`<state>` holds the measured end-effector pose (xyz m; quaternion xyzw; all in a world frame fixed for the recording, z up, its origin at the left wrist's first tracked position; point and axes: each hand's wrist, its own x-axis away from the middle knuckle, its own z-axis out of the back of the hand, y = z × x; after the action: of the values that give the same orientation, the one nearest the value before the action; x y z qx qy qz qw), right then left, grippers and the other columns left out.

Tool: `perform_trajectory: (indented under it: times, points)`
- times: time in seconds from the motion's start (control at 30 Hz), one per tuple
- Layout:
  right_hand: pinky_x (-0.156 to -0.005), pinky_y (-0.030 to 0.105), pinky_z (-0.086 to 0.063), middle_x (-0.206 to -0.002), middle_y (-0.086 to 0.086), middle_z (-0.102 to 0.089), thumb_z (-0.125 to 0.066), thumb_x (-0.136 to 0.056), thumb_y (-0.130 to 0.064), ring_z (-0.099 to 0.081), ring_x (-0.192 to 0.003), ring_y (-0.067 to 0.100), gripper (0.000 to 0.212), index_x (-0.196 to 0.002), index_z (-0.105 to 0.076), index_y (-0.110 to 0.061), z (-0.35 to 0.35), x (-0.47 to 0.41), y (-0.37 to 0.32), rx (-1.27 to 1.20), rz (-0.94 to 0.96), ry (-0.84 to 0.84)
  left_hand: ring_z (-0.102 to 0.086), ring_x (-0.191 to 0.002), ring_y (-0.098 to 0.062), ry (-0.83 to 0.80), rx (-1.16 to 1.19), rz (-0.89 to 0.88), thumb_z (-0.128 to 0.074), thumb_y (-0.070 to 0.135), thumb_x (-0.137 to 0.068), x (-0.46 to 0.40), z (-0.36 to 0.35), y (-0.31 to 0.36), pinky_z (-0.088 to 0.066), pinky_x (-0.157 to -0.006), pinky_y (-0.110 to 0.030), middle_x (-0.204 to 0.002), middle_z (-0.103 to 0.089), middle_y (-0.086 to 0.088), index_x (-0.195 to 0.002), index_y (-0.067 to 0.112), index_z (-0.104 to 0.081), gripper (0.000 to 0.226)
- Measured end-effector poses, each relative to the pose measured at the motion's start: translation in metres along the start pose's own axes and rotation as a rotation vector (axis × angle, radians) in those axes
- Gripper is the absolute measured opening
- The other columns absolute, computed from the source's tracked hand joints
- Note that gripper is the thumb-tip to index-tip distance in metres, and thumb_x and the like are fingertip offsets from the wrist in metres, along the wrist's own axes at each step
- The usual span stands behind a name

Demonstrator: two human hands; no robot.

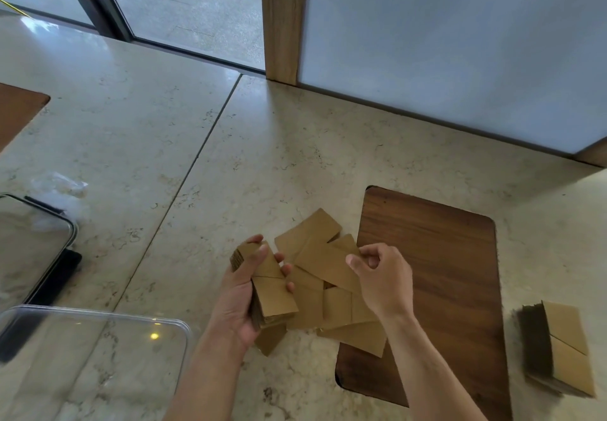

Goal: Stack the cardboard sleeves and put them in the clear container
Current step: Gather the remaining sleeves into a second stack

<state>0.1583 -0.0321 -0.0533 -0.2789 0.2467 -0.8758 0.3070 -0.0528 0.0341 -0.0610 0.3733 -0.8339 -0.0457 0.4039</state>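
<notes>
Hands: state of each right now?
Left hand: grips a stack of flat brown cardboard sleeves.
Right hand: pinches one flat brown cardboard sleeve from the loose pile.

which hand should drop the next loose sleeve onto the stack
Right. The right hand already pinches a loose sleeve lifted off the scattered pile, beside the stack. The left hand is full, gripping that stack, so it likely just holds steady.
</notes>
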Motion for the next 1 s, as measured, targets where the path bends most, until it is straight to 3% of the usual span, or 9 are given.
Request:
perform_trajectory:
  times: [0.1,0.23,0.37,0.5,0.6,0.7,0.8,0.93,1.0]
  points:
    - [-0.065,0.011,-0.041,-0.092,-0.015,-0.07,-0.075,-0.094,-0.035,-0.065,-0.09,0.002,0.012,-0.103,-0.073,-0.029,0.011,-0.008,0.007,-0.055,-0.026,-0.053,-0.071,-0.076,-0.032,0.009,-0.082,0.009,-0.094,0.015,-0.073,0.001,-0.004,0.0,-0.06,-0.06,-0.044,-0.097,-0.074,-0.021,-0.108,0.025,-0.078,0.04]
    - [-0.082,0.023,-0.052,-0.098,-0.015,-0.069,-0.064,-0.102,-0.035,-0.068,-0.096,0.007,0.031,-0.132,-0.068,-0.025,0.024,-0.009,0.022,-0.164,-0.05,-0.119,-0.07,-0.073,-0.034,0.033,-0.19,0.017,-0.089,0.014,-0.076,0.004,-0.012,-0.005,-0.059,-0.059,-0.043,-0.096,-0.072,-0.022,-0.109,0.023,-0.075,0.037]
    - [-0.057,0.018,-0.045,-0.065,-0.013,-0.065,-0.051,-0.109,-0.028,-0.054,-0.056,0.002,0.025,-0.108,-0.076,-0.024,0.035,0.003,0.034,-0.402,-0.098,-0.205,-0.069,-0.071,-0.035,0.008,-0.221,0.089,-0.091,0.021,-0.075,0.011,-0.022,-0.012,-0.059,-0.058,-0.043,-0.098,-0.071,-0.024,-0.116,0.019,-0.073,0.045]
    - [-0.05,0.015,-0.044,-0.063,-0.009,-0.065,-0.053,-0.108,-0.021,-0.054,-0.051,0.004,0.019,-0.106,-0.071,-0.015,0.048,0.02,0.024,-0.538,0.009,-0.326,-0.068,-0.073,-0.033,-0.037,-0.164,0.232,-0.09,0.036,-0.079,0.016,-0.033,-0.023,-0.058,-0.058,-0.041,-0.101,-0.071,-0.024,-0.113,0.018,-0.078,0.04]
    - [-0.049,0.015,-0.045,-0.062,-0.007,-0.068,-0.062,-0.104,-0.022,-0.059,-0.05,0.005,0.012,-0.104,-0.071,-0.015,0.054,0.027,0.01,-0.488,0.118,-0.402,-0.072,-0.074,-0.034,-0.084,-0.299,0.128,-0.093,0.033,-0.077,0.02,-0.041,-0.029,-0.062,-0.061,-0.044,-0.109,-0.074,-0.027,-0.106,0.022,-0.082,0.033]
    - [-0.053,0.022,-0.048,-0.069,-0.011,-0.07,-0.069,-0.098,-0.024,-0.061,-0.056,0.008,0.006,-0.099,-0.074,-0.022,0.052,0.031,0.002,-0.412,0.178,-0.422,-0.078,-0.096,-0.04,-0.056,-0.42,-0.08,-0.09,0.013,-0.072,0.023,-0.044,-0.034,-0.066,-0.074,-0.053,-0.116,-0.078,-0.02,-0.112,0.024,-0.078,0.044]
    - [-0.068,0.024,-0.056,-0.081,-0.013,-0.071,-0.072,-0.095,-0.034,-0.067,-0.073,0.006,0.013,-0.108,-0.074,-0.033,0.049,0.037,-0.005,-0.382,0.213,-0.491,-0.075,-0.106,-0.043,-0.064,-0.448,-0.126,-0.085,0.005,-0.072,0.025,-0.045,-0.037,-0.063,-0.083,-0.062,-0.118,-0.077,-0.021,-0.123,0.021,-0.071,0.054]
    - [-0.074,0.025,-0.061,-0.1,-0.01,-0.08,-0.071,-0.098,-0.035,-0.076,-0.092,0.01,0.008,-0.104,-0.075,-0.036,0.043,0.044,-0.01,-0.557,0.167,-0.452,-0.075,-0.109,-0.041,-0.1,-0.411,-0.106,-0.082,0.016,-0.081,0.033,-0.048,-0.037,-0.064,-0.079,-0.059,-0.122,-0.077,-0.017,-0.128,0.026,-0.07,0.05]
    - [-0.079,0.035,-0.064,-0.102,-0.003,-0.081,-0.066,-0.101,-0.031,-0.077,-0.096,0.02,0.012,-0.098,-0.077,-0.036,0.043,0.047,-0.011,-0.672,0.111,-0.379,-0.074,-0.112,-0.042,-0.125,-0.31,-0.072,-0.077,0.034,-0.09,0.037,-0.046,-0.038,-0.061,-0.084,-0.066,-0.126,-0.076,-0.014,-0.132,0.035,-0.066,0.044]
